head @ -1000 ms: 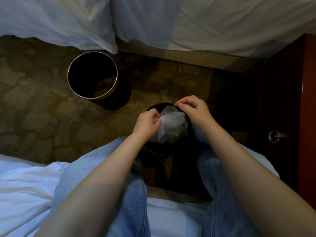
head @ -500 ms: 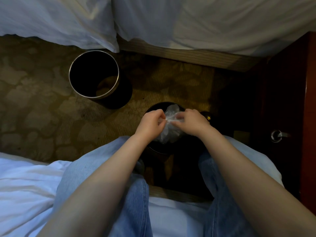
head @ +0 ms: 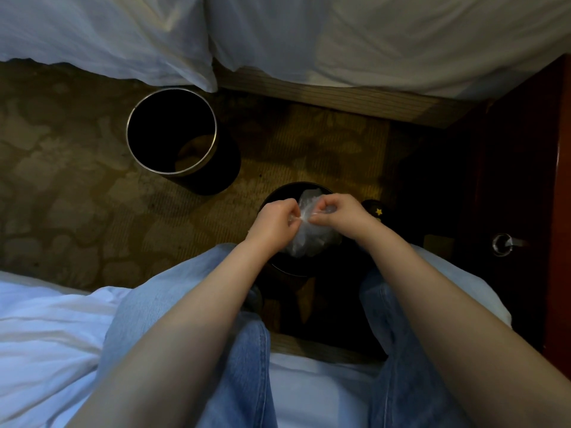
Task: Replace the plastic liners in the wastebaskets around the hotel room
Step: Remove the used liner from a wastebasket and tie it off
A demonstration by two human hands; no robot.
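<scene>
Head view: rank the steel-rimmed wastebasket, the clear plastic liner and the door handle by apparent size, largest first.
1. steel-rimmed wastebasket
2. clear plastic liner, bunched and partly hidden, so only its visible part counts
3. door handle, clearly smallest

no readable text or numbers, only a yellow star (head: 378,211) on a dark object (head: 369,205)

Bare forearms (head: 191,319), light blue denim jeans (head: 247,366)

Liner (head: 304,242) over the near wastebasket (head: 279,194) (between the legs (head: 173,291)); second wastebasket (head: 213,140) farther left, by the bed (head: 370,41).
</scene>
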